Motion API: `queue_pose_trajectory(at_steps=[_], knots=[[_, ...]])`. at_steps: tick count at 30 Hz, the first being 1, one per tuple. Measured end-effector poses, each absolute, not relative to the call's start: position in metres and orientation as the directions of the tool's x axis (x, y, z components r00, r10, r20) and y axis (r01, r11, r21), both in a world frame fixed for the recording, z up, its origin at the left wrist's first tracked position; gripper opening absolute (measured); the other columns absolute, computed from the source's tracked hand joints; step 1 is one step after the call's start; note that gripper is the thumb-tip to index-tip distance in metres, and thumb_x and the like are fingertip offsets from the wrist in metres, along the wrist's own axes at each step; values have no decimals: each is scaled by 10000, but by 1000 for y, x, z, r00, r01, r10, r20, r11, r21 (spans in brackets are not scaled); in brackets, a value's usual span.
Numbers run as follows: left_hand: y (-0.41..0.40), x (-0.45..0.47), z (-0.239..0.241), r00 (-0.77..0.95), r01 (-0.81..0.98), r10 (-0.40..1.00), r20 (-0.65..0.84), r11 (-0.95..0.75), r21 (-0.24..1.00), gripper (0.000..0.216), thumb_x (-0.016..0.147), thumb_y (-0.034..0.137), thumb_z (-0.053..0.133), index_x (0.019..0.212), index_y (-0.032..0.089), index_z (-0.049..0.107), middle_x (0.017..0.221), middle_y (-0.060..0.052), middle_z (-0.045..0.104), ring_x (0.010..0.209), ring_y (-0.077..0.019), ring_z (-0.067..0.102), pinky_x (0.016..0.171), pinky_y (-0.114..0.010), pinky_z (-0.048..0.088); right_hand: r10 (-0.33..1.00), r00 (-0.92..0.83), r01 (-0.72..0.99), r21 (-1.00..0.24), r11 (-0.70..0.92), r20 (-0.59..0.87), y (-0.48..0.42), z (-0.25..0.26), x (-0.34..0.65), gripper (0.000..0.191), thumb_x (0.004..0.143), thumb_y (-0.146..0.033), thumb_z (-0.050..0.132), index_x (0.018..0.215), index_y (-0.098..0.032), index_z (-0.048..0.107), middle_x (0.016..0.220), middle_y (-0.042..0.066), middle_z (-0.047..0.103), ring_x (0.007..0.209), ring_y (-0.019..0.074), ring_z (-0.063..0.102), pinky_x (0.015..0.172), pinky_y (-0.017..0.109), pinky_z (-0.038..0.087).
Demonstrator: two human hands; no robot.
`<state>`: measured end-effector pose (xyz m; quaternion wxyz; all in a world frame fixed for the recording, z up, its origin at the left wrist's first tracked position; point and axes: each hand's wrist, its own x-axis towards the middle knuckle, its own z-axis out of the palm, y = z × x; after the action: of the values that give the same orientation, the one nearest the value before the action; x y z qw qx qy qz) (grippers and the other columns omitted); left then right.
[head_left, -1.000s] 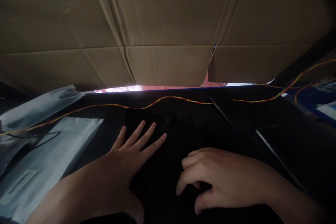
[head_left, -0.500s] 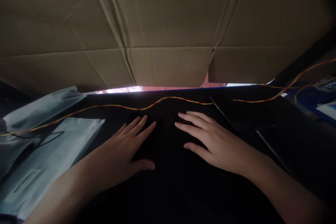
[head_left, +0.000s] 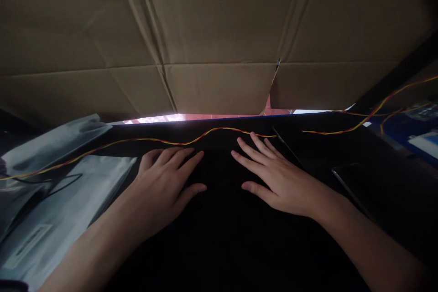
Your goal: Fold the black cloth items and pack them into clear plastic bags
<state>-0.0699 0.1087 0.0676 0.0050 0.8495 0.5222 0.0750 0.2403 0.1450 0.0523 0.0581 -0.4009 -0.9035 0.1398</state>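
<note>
My left hand point(head_left: 167, 178) rests palm down over the black surface point(head_left: 219, 237), fingers apart and slightly bent, holding nothing. Opposite it, my right hand point(head_left: 270, 171) lies with its fingers spread, also holding nothing. A twisted red and yellow wire point(head_left: 191, 139) runs just beyond the fingertips of both hands. Beside my right hand is a thin dark flat device point(head_left: 290, 143) with a pale edge. To the left of my left hand lies a translucent plastic bag point(head_left: 99, 178) with a printed label.
A large creased cardboard sheet point(head_left: 219, 23) rises behind the surface. A second plastic bag point(head_left: 61, 139) lies at the far left. Another dark flat device point(head_left: 352, 191) is beyond my right wrist. More red and yellow wire point(head_left: 376, 109) and a blue item point(head_left: 404, 132) are at the right.
My left hand has bent its fingers, and its thumb has moved upward. My right hand has spread its fingers wider and shifted them slightly away from me.
</note>
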Motion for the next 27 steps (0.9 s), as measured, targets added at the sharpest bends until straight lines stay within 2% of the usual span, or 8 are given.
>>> queue_pose_trajectory(at_steps=[3,5,8,12,15,18,23,27], knots=[[111,-73,57,468,879,877,104,-474,43,596,1083,513,538,1611,236,538,1670,-168,535,1542,-479,468,1194,-757,376,758,-647,733,-342,589,-82,144,46,243,756,1107,-713,399,1739,-327,252,1832,-2,127,1699,358,21,1354,684,134],[112,-76,51,469,882,877,99,-471,-3,588,1094,515,511,1605,226,547,1675,-168,527,1536,-470,484,1168,-741,420,766,-639,737,-349,579,-79,145,44,244,723,1115,-694,397,1728,-320,316,1817,4,223,1695,368,110,1355,692,141],[117,-77,48,467,884,875,128,-461,-79,541,1127,462,419,1582,216,574,1656,-142,559,1465,-429,570,1090,-676,504,795,-606,733,-357,579,45,149,45,243,578,1156,-551,397,1666,-291,480,1750,4,428,1661,325,304,1362,628,241],[123,-79,54,450,892,872,193,-430,-141,504,1108,282,367,1537,200,618,1591,-120,633,1388,-423,624,953,-611,543,815,-527,730,-363,579,241,155,43,239,491,1143,-337,455,1619,-259,545,1694,27,531,1573,282,478,1295,570,416],[127,-85,59,433,901,871,233,-412,-135,526,1059,191,416,1548,225,605,1507,-119,700,1370,-417,631,994,-592,510,812,-518,717,-381,584,269,160,38,241,466,1114,-289,511,1574,-264,589,1567,56,663,1456,297,600,1221,588,489],[132,-92,64,393,919,886,245,-373,-125,534,1044,220,464,1564,258,584,1393,-146,747,1295,-423,662,1001,-586,495,818,-495,709,-408,576,295,165,35,244,424,1076,-264,580,1495,-275,650,1455,69,730,1377,305,650,1184,582,513],[135,-95,75,357,932,917,180,-338,-130,403,1031,268,462,1338,266,722,1212,-120,778,1120,-402,660,906,-551,486,797,-491,646,-466,604,352,165,41,241,358,1020,-139,612,1346,-250,710,1261,69,751,1237,265,680,1106,495,550],[126,-97,101,427,904,882,199,-415,-100,293,1002,254,482,1074,273,766,1090,-47,760,1067,-324,624,996,-546,406,755,-468,595,-468,653,459,153,60,239,300,992,-48,574,1147,-247,737,1111,46,716,1090,231,663,1003,429,545]])
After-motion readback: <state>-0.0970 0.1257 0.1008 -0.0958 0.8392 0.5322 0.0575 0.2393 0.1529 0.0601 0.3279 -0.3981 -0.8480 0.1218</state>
